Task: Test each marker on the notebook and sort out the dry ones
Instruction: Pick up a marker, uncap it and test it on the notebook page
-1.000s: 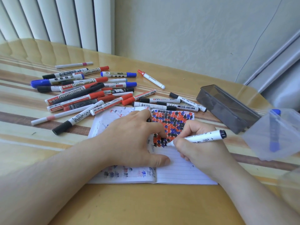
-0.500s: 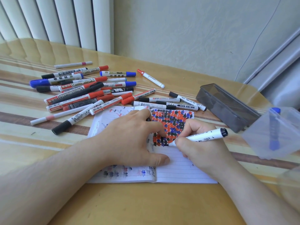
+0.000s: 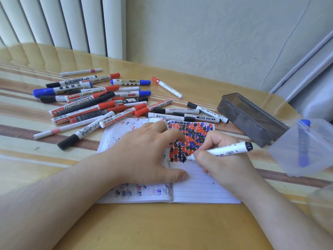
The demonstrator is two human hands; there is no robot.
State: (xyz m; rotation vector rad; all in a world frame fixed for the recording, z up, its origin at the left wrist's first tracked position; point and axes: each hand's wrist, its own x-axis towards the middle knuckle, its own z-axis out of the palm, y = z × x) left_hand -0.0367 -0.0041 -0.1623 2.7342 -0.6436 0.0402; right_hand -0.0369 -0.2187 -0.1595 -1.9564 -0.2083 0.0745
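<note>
We test a marker at the lower edge of the scribbled patch.

Our right hand (image 3: 225, 165) pinches the white marker (image 3: 227, 149); its long axis runs from the tip on the page back toward the counter's right edge, black end outermost. Our left hand (image 3: 144, 152) lies flat, fingers relaxed, pinning the thin lined notebook (image 3: 203, 188) near the counter's front edge. The smooth plastic marker pile (image 3: 100, 103) lies beyond, nearer the left hand; a grey box (image 3: 252, 118) sits toward the right edge.
</note>
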